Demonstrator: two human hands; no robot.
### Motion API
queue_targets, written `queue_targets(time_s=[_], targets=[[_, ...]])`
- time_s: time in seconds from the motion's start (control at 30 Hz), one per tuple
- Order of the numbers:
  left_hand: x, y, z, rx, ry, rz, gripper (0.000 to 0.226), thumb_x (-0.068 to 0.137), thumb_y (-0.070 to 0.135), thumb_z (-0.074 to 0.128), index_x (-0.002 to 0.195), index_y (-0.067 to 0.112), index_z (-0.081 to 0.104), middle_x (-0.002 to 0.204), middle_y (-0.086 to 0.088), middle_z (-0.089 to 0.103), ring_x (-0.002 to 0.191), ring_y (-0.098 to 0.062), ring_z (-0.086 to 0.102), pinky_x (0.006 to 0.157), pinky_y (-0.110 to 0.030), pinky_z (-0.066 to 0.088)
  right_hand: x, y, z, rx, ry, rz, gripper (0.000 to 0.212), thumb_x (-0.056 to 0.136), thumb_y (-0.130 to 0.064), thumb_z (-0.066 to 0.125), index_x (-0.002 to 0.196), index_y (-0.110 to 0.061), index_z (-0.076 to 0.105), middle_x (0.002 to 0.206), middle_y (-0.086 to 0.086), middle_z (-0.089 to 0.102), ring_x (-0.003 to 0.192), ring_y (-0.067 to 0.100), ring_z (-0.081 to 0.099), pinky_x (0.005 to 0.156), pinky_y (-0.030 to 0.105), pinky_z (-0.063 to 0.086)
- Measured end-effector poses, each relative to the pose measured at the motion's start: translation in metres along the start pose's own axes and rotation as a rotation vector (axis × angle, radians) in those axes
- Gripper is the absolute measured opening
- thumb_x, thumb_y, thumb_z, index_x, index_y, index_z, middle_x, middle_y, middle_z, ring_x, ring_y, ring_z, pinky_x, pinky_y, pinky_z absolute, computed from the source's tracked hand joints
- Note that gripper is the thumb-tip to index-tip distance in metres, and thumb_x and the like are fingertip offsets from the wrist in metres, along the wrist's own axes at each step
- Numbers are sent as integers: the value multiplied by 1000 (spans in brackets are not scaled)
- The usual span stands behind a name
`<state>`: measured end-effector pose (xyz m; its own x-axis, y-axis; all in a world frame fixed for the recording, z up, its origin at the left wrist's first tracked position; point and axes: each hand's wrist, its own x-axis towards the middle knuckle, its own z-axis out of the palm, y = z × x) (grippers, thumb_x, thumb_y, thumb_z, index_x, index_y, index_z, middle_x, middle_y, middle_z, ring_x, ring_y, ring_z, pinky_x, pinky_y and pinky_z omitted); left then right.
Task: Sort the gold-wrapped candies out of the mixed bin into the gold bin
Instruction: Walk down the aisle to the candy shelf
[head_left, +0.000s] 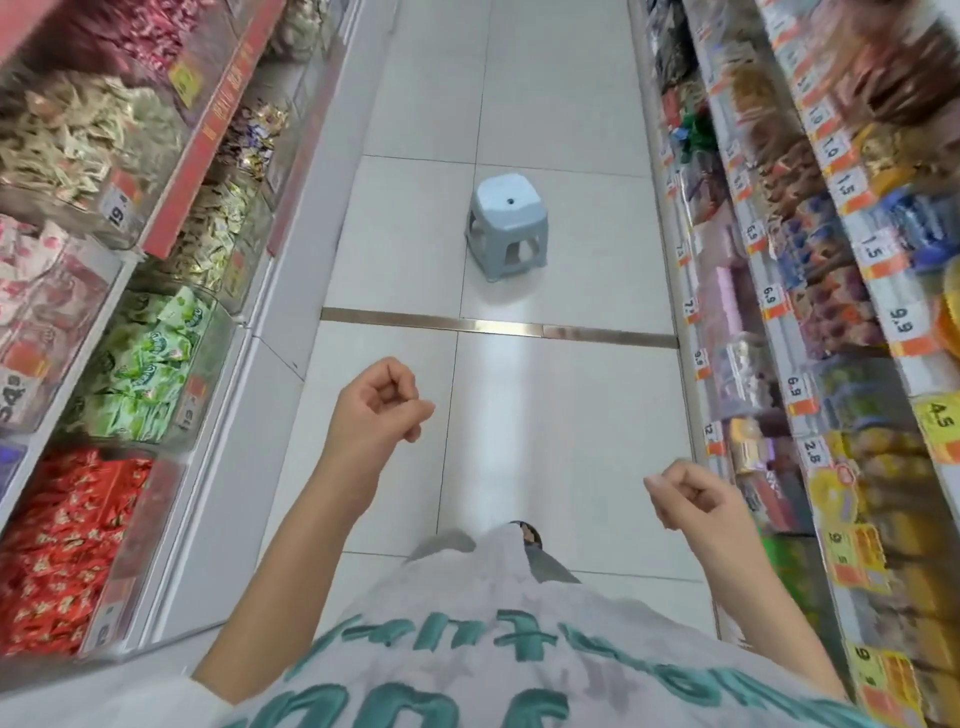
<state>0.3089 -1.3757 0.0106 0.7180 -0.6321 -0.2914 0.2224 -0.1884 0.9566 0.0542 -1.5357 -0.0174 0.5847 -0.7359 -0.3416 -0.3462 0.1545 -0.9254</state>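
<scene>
I stand in a shop aisle, looking down it. My left hand (378, 405) hangs over the floor tiles with its fingers curled into the palm, and nothing shows in it. My right hand (693, 498) is curled the same way near the right shelving, with nothing visible in it. On the left, clear bins hold wrapped candies. A bin of pale gold wrappers (67, 140) sits on the upper tier. A second gold-wrapped lot (213, 228) lies lower. Beyond it is a bin of mixed purple and gold wrappers (254, 135). Both hands are well away from every bin.
Green packets (145, 364), red candies (62, 551) and pink ones (36, 291) fill nearer bins on the left. Shelves of packaged snacks with price tags (831, 291) line the right. A pale blue plastic stool (508, 226) stands on the tiled floor ahead.
</scene>
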Motion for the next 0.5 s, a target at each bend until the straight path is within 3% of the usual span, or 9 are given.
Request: queue_targets(time_s=[0.2, 0.3, 0.37, 0.5], targets=[[83, -3, -38, 6, 237, -120, 21, 61, 4, 56, 58, 19, 42, 56, 7, 38, 51, -11, 37, 51, -21, 34, 199, -117, 54, -67, -256, -144, 33, 78, -26, 70, 60, -10, 48, 50, -8, 45, 50, 6, 39, 52, 14, 33], [138, 2, -58, -7, 305, -159, 25, 63, 1, 58, 58, 17, 40, 56, 6, 36, 51, -12, 34, 52, -25, 31, 288, -164, 88, -57, -327, -177, 31, 81, -26, 70, 57, -18, 50, 51, -10, 44, 51, 6, 39, 62, 28, 43], [186, 10, -69, -58, 341, -170, 40, 69, -10, 59, 53, 22, 41, 56, 5, 35, 53, -14, 31, 48, -21, 31, 342, -188, 111, -49, -341, -167, 35, 85, -21, 69, 56, -20, 50, 52, -9, 45, 52, 6, 40, 67, 35, 47], [287, 53, -75, -96, 319, -153, 27, 58, 3, 59, 53, 23, 40, 55, 5, 35, 50, -12, 30, 49, -23, 29, 434, -224, 144, -36, -332, -198, 33, 88, -11, 64, 60, -12, 46, 50, -8, 45, 51, 6, 41, 55, 13, 37]])
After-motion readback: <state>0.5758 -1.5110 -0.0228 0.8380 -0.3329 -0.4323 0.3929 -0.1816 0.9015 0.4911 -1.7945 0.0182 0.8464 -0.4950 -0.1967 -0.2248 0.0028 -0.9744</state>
